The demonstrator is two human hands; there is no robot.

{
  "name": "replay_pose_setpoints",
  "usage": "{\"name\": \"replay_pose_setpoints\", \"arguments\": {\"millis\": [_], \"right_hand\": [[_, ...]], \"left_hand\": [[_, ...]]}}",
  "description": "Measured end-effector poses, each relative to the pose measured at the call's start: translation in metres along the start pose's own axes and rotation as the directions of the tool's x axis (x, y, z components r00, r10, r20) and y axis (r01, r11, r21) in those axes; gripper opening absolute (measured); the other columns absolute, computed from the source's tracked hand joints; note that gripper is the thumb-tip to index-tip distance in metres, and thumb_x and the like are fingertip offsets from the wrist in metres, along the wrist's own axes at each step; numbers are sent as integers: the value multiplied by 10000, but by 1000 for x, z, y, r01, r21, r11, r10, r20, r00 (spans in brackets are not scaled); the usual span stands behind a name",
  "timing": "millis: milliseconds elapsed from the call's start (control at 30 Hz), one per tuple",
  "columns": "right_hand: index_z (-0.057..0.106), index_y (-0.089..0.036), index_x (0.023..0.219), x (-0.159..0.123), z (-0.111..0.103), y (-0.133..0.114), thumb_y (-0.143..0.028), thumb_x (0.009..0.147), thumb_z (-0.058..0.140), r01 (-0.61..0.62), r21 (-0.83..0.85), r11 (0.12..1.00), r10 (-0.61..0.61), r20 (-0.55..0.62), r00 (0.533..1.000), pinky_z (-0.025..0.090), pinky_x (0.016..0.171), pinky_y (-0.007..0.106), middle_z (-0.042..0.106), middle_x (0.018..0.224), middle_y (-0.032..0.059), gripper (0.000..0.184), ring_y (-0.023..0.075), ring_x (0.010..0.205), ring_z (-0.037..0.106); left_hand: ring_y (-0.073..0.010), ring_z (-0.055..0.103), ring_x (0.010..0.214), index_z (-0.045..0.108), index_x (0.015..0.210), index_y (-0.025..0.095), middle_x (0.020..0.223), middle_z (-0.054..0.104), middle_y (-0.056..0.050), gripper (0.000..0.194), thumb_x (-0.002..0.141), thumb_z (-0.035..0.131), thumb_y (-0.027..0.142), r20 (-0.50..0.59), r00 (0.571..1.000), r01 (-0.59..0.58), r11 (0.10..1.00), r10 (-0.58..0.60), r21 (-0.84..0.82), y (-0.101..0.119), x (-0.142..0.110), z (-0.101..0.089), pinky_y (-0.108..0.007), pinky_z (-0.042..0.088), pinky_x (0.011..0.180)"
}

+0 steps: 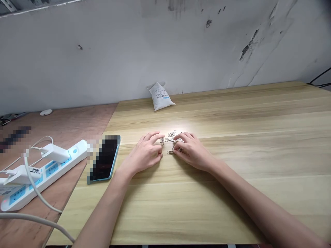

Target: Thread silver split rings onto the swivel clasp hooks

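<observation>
A small cluster of silver metal key rings and swivel clasps [171, 136] lies tangled on the light wooden tabletop [207, 206], under a bright patch of light. My left hand [144, 152] rests with curved fingers just left of the cluster, next to a single small ring [162, 141], and seems to hold nothing. My right hand [190, 151] lies on the cluster's right side. Its fingertips touch a clasp [170, 152] and a ring [179, 150], and whether they grip either is hidden.
A black-screened phone in a blue case [106, 159] lies left of my hands. Beyond it, a white power strip [49, 174] with chargers and cables sits on a lower reddish board. A white printed sachet [160, 97] stands against the wall.
</observation>
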State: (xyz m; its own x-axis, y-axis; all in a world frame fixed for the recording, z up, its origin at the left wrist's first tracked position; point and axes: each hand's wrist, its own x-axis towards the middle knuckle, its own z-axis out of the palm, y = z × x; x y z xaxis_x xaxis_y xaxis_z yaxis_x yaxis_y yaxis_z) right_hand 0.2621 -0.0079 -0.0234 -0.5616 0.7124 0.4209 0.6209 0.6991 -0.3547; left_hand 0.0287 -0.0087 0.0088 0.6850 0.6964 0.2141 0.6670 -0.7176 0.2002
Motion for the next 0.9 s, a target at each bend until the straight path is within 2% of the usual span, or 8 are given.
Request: {"name": "replay_pose_setpoints", "arguments": {"millis": [167,467,667,900], "right_hand": [[645,-210,838,0,-1,-1,-237,930,548,-3,-6,1000,4,8,1000,410,914,423,615,1127,91,138,234,1065,539],[647,-213,816,1,-2,-1,-223,919,562,-7,11,1000,7,-5,1000,408,939,439,622,1152,93,134,244,1106,535],[646,-222,815,0,-4,-3,-222,909,574,7,54,999,-7,0,1000,408,963,449,610,1195,84,118,245,1146,523],[650,-221,822,1,-2,-1,-234,920,559,-8,88,996,11,-33,999,418,954,455,610,1189,89,134,246,1144,524]], "left_hand": [[-288,380,1355,666,728,206,1401,526,-44,173,882,591,230,-43,999,-1,1000,1,17,3,1,4,-522,370,1068],[-272,337,1389,654,696,214,1418,514,-12,167,855,667,262,-34,999,39,995,-42,-87,-1,2,12,-536,359,1073],[-285,324,1401,666,698,214,1419,515,-25,147,828,704,271,-95,994,39,992,-51,-118,-1,3,14,-563,346,1084],[-272,276,1437,681,715,223,1452,483,-17,127,831,702,272,-106,993,25,986,-43,-165,1,3,16,-557,321,1114]]}}
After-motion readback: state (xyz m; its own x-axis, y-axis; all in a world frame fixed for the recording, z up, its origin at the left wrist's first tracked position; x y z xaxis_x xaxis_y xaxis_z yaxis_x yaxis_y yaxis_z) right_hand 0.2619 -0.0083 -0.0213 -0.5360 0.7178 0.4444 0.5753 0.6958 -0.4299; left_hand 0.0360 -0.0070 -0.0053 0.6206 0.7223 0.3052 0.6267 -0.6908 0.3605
